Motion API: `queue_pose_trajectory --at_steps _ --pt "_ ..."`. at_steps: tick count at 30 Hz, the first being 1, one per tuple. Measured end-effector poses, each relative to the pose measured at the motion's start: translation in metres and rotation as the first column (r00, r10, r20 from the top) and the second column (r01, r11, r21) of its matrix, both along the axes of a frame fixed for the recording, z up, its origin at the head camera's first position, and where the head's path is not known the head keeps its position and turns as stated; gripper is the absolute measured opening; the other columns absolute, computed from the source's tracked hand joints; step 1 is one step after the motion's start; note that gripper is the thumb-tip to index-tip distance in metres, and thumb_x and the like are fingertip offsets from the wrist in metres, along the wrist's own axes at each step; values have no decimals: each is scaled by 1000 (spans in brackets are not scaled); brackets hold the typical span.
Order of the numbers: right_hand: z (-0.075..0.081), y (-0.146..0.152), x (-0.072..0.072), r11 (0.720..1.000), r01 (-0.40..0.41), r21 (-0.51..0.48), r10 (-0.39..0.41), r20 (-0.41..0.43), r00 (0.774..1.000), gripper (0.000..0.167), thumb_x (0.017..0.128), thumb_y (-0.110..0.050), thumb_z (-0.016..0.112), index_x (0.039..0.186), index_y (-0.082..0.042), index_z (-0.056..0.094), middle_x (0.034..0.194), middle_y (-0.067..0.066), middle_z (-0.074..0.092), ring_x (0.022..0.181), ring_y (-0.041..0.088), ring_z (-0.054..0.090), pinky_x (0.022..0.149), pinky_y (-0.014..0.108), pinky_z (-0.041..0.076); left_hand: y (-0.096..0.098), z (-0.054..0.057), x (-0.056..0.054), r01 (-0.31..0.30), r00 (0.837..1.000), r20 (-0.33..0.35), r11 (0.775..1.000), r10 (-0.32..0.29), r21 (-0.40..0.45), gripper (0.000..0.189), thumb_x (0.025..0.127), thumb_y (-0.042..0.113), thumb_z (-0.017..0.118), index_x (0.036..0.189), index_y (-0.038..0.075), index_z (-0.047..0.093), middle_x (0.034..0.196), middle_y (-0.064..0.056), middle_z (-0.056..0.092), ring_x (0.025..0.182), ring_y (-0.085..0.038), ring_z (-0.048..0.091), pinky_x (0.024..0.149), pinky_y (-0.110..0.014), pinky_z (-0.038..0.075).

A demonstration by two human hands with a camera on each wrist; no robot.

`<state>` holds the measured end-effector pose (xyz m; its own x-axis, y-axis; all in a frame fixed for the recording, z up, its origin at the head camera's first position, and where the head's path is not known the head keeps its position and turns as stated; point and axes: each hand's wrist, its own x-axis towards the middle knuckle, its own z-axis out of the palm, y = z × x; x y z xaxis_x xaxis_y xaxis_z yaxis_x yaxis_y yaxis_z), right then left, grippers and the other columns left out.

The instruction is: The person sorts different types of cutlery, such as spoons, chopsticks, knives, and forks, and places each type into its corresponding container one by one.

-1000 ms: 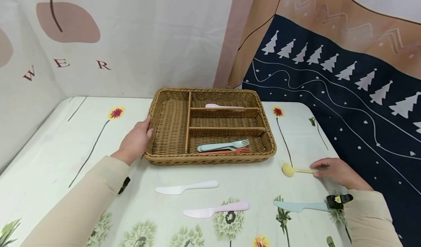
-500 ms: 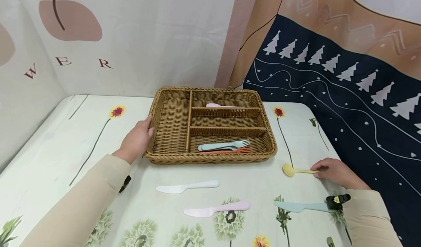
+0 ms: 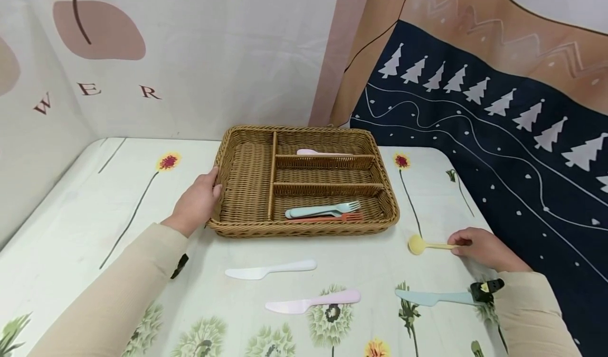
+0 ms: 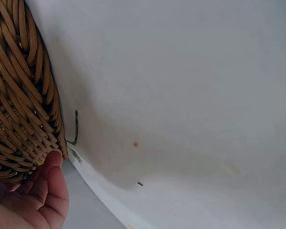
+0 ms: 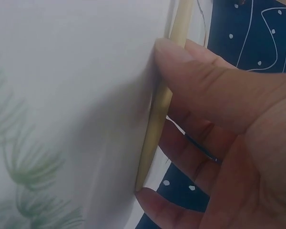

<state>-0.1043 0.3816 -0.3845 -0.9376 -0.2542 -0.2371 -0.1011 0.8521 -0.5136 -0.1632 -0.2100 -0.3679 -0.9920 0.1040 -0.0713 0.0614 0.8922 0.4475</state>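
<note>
A brown wicker cutlery basket (image 3: 247, 182) with several compartments stands at the back of the table. My left hand (image 3: 197, 201) grips its left wall, and in the left wrist view the fingers (image 4: 57, 186) curl at the woven side. On the right, my right hand (image 3: 486, 249) pinches the handle of a yellow spoon (image 3: 418, 245), whose bowl points left. Up close, the thumb presses on the spoon handle (image 5: 155, 119), with fingers on its far side. Light blue forks (image 3: 323, 209) and an orange fork (image 3: 351, 216) lie in the front compartment; a pink utensil (image 3: 309, 152) lies in the rear one.
In front of the basket lie a white knife (image 3: 271, 270) and a pink knife (image 3: 313, 302). A light blue knife (image 3: 437, 298) lies near the right wrist, its handle end partly covered by the wrist strap. Printed curtains (image 3: 214, 56) hang behind the table.
</note>
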Motion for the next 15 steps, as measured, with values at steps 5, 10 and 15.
queue_pose_trajectory --at_steps 5,10,15 --pt "2 -1 -2 999 -39 4 39 3 999 6 86 5 64 83 0 63 73 -2 50 64 5 39 57 22 37 0 1 0 1 1000 2 1000 -1 -1 55 106 18 31 151 -9 11 140 -38 33 128 -50 38 106 -59 34" --pt "2 -3 -3 999 -46 22 46 -1 999 9 85 5 65 81 -3 62 73 -2 50 65 5 40 57 21 36 0 1 -1 2 1000 1 1000 -2 -2 55 106 18 31 150 -9 12 140 -38 33 129 -50 37 106 -59 33" --pt "2 -5 -2 1000 -18 7 18 -3 1000 7 85 4 66 83 -1 62 76 0 55 66 7 42 57 22 38 0 1 -1 7 1000 3 1000 -7 -4 56 106 18 32 150 -10 12 140 -38 33 128 -51 37 106 -59 34"
